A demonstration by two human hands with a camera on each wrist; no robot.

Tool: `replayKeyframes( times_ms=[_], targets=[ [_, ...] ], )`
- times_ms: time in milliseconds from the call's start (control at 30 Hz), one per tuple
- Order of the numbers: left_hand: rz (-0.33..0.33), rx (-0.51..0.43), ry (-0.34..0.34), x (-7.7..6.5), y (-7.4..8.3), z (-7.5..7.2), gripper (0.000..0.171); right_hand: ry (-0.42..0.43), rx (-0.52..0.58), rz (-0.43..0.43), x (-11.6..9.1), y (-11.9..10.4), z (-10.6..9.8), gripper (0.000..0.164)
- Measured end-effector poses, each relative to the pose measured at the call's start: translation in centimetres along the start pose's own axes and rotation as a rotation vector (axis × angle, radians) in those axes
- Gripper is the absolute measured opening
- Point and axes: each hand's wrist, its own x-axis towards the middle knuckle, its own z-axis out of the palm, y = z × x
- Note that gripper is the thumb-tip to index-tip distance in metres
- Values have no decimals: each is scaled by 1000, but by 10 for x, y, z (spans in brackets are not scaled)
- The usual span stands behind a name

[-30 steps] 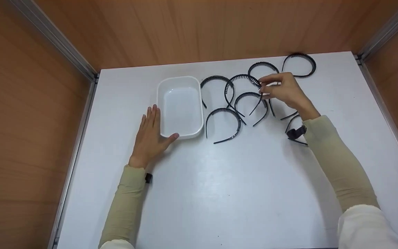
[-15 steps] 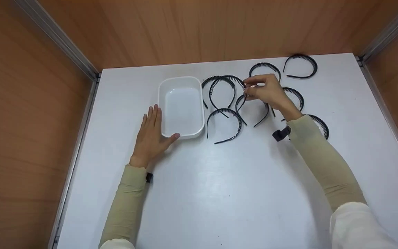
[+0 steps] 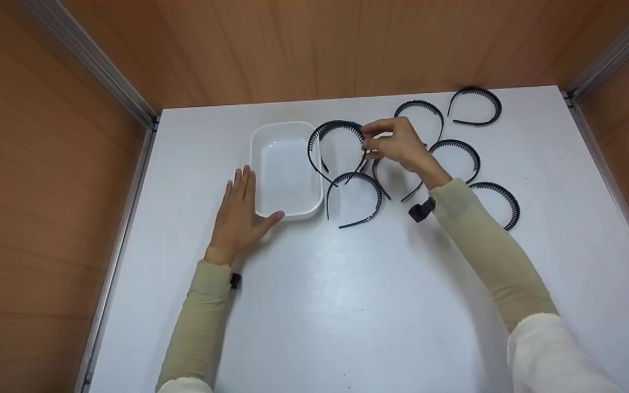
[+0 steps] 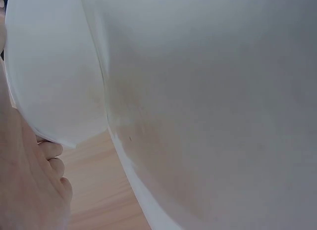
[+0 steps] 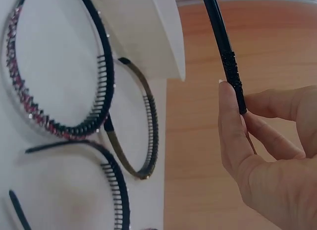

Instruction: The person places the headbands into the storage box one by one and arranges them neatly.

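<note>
My right hand (image 3: 399,146) pinches the side of a black toothed headband (image 3: 309,146) between thumb and fingertips. In the right wrist view this headband (image 5: 229,59) has a dark textured patch just above the fingertips. In the head view it overlaps the right rim of the white tray (image 3: 288,215) and another headband lying behind it. My left hand (image 3: 232,215) rests with straight fingers along the tray's left side, thumb at its near corner. The left wrist view shows the left hand (image 4: 32,175) against the tray wall (image 4: 54,76). No headband shows inside the tray.
Several black headbands lie right of the tray, among them a near one (image 3: 378,192), one at the back right (image 3: 497,106) and one at the far right (image 3: 514,204). The right wrist view shows one with reddish sparkle (image 5: 29,104). Wooden panels (image 3: 314,49) enclose the white table (image 3: 336,305).
My right hand has moved left with the headband, from above the middle of the group to the tray's right rim. The left hand and tray have stayed put.
</note>
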Motion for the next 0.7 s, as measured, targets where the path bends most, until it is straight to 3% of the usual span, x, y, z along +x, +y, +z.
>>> replayKeyframes(
  times_ms=[700],
  targets=[
    [-21, -12, -28, 0, 1, -1, 122, -14, -2, 41, 22, 4, 61, 32]
  ],
)
